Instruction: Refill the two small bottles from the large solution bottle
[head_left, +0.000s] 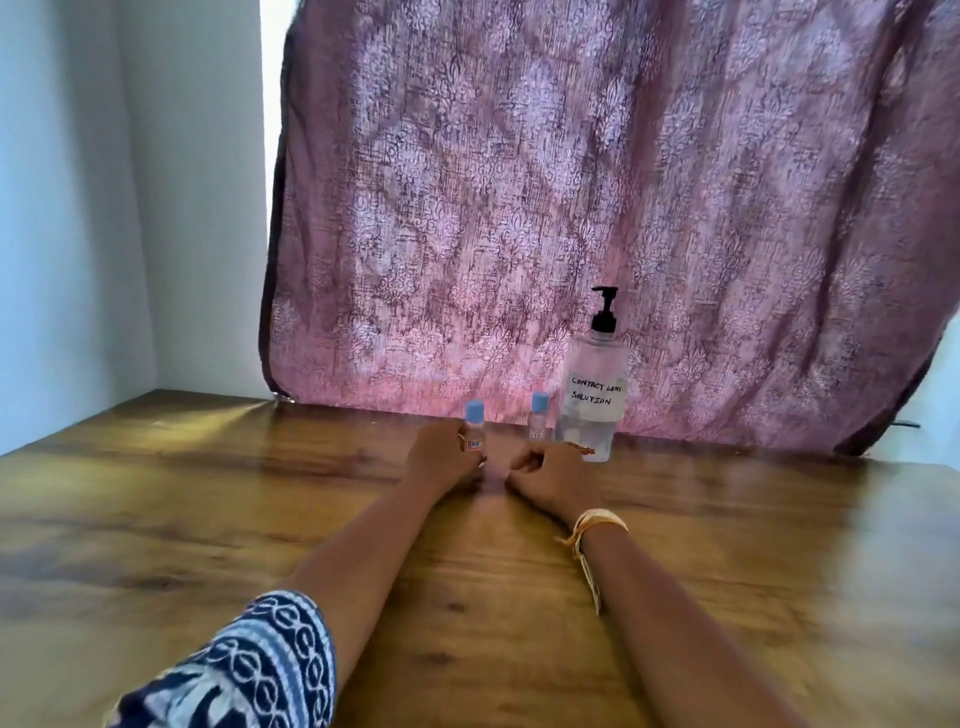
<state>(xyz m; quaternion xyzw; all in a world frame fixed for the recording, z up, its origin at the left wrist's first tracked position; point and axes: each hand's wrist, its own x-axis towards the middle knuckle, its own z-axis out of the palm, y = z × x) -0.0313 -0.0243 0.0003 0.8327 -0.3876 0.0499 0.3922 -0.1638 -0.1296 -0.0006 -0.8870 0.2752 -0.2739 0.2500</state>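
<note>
Patterned blue-and-white sleeve (249, 670) fills the 7 o'clock corner, and from it the left forearm runs out over the wooden tabletop (156, 519) to the left hand (441, 457), whose fingers (464, 435) curl round the left small bottle (475, 428) near its base. Just beside it at 3 o'clock, the right hand (553, 475), wearing a yellow thread bracelet (597, 525), rests with fingers loosely curled and gripping nothing; its fingertips lie close to the large solution bottle (592, 400), though whether they touch it I cannot tell. My judgement is that the step is picking up the first small bottle to uncap it: hold it low and upright, and let the free hand twist off the blue cap. Both small bottles are clear with pale blue caps, the right small bottle (538, 415) standing just beside the large one, which is clear, with a black pump and a handwritten label reading "CONTACT LENS SOLUTION", all ranged at 12 o'clock before a pink patterned curtain (571, 182).
</note>
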